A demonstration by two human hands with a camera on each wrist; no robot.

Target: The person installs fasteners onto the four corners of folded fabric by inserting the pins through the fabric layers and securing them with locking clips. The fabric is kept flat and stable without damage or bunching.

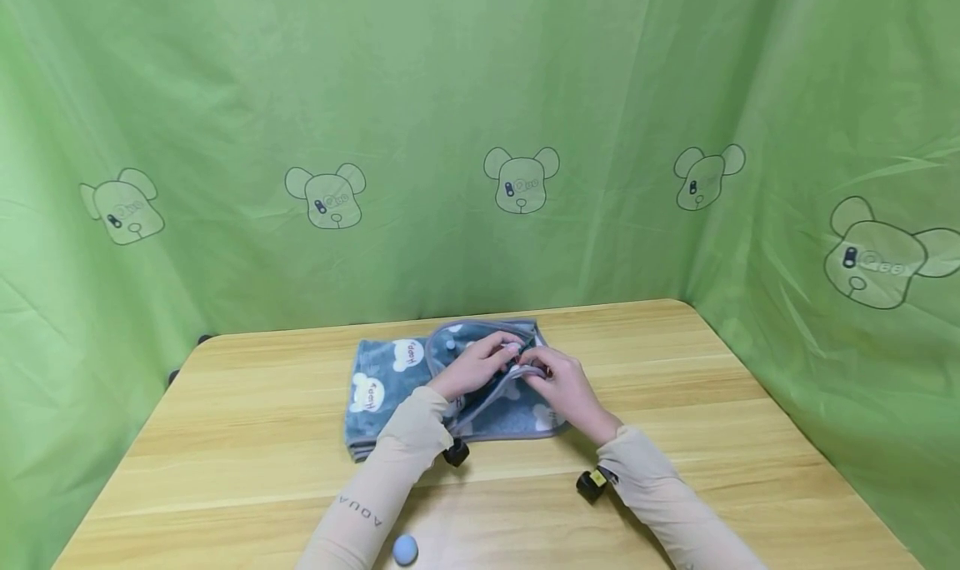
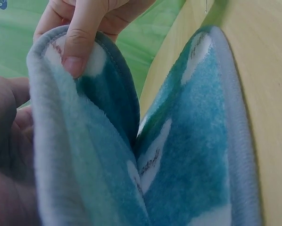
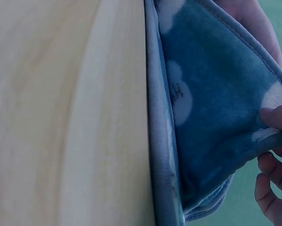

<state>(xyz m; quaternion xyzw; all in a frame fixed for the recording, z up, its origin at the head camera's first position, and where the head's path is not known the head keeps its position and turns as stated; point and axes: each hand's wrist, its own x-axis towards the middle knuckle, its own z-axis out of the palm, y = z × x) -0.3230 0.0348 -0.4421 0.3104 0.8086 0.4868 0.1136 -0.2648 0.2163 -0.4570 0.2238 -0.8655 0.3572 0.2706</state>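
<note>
A folded teal fleece blanket [image 1: 378,387] with white bear-head prints and grey trim lies on the table. Its right part is lifted and gapes between two layers. With my right hand [image 1: 566,391] I pinch the grey-edged corner; in the right wrist view the thumb [image 3: 278,117] presses on the printed side. My left hand [image 1: 476,366] is at the raised edge beside it, fingers bent against the fabric. In the left wrist view that hand [image 2: 11,160] is partly hidden behind the grey trim [image 2: 39,127]. The two hands nearly meet at the corner.
A small light-blue ball [image 1: 405,550] sits at the table's front edge, beside the left forearm. The wooden table [image 1: 247,437] is bounded by green curtains [image 1: 420,245] at the back and sides. Dark camera mounts [image 1: 592,486] hang from both wrists.
</note>
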